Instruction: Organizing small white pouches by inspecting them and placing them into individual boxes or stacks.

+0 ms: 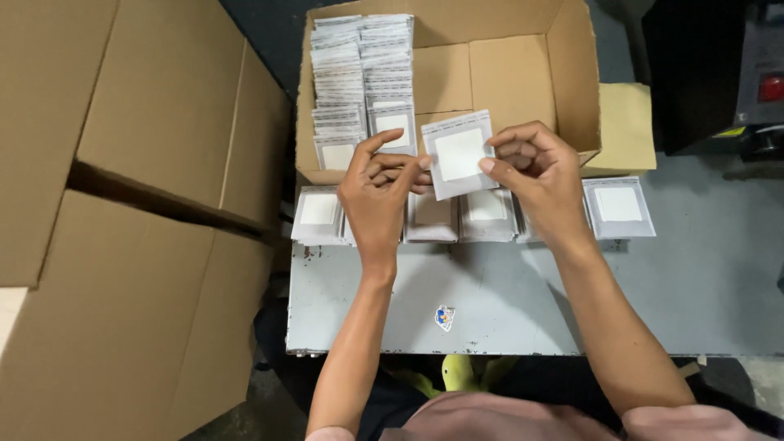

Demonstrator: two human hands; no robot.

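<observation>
A small square grey packet with a white pad inside (459, 153) is held up between both hands above the table. My left hand (377, 192) pinches its left edge with thumb and forefinger. My right hand (535, 171) grips its right edge. Under the hands a row of small stacks of the same packets (319, 215) lies along the back of the grey table (506, 302). One packet (618, 207) lies at the row's right end. Behind, an open cardboard box (498, 73) holds two rows of packed packets (363, 82) on its left side.
Large flattened cardboard boxes (139, 204) fill the left. A dark machine with a red switch (755, 82) stands at the back right. A small sticker (444, 317) is on the table near its front edge. A yellow object (461, 373) lies under the table.
</observation>
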